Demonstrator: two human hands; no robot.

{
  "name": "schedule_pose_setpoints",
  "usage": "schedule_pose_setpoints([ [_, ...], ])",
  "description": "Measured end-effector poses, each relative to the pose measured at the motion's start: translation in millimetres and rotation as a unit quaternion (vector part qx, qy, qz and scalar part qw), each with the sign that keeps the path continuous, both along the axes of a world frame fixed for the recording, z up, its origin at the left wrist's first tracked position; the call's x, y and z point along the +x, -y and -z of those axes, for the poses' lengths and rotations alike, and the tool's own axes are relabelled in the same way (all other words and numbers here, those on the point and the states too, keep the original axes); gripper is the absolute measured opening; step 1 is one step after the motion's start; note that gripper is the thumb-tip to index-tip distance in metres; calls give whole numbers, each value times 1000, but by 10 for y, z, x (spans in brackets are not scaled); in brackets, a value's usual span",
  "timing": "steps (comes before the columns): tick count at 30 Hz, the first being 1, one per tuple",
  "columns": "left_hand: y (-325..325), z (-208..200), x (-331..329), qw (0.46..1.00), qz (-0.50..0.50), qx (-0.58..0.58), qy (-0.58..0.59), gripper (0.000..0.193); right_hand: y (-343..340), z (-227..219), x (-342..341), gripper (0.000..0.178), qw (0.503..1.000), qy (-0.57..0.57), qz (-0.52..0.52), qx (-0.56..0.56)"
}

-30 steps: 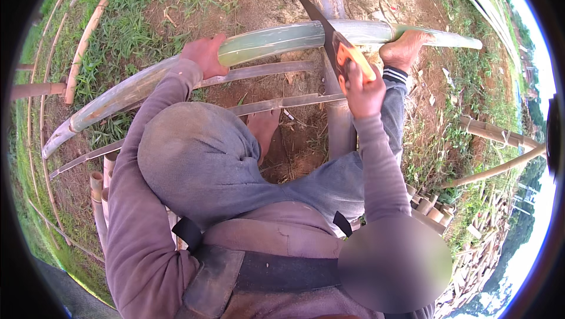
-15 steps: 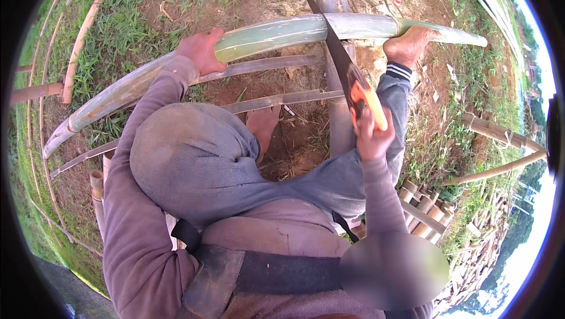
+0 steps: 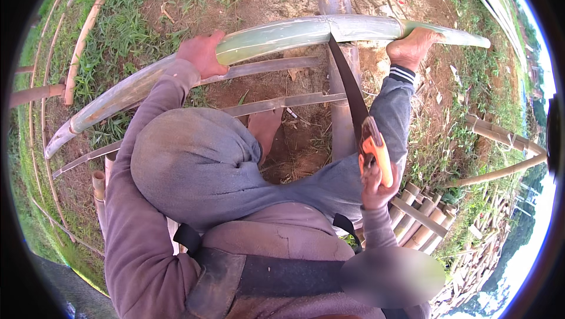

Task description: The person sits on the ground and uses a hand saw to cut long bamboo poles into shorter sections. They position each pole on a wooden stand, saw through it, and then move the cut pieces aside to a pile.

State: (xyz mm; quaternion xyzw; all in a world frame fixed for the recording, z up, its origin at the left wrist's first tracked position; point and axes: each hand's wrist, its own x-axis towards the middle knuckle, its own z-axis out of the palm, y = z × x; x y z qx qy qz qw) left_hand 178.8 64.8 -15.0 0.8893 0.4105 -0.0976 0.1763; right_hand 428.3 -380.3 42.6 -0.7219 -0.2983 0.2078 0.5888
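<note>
Right hand (image 3: 378,193) grips an orange-handled saw (image 3: 351,86), its tip at the bamboo pole (image 3: 276,36) that the left hand (image 3: 203,56) clasps.

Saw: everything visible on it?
The saw has a long, dark, tapering blade, metal by its look, and an orange, plastic-looking handle. The right hand grips the handle. The blade slants up and left to the green bamboo pole, its narrow end at the pole's near edge; whether it sits in a cut is unclear. Teeth: too small to tell.
</note>
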Motion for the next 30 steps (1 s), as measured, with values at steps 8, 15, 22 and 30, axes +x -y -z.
schedule_pose_setpoints([
  [8, -15, -72, 36, 1000, 9, -1, 29, 80, -2202, 313, 591, 29, 988, 129, 10, -85],
  [15, -30, 104, -52, 998, 13, 16, 59, 87, -43, -462, -16, 29, 995, 69, 12, -66],
  [22, -3, -78, 126, 1000, 18, 9, 23, 79, -2090, 230, 626, 25, 994, 76, 3, -83],
  [30, 9, 23, -54, 1000, -6, 6, 25, 81, -553, -464, 62, 16, 996, -23, 1, -90],
])
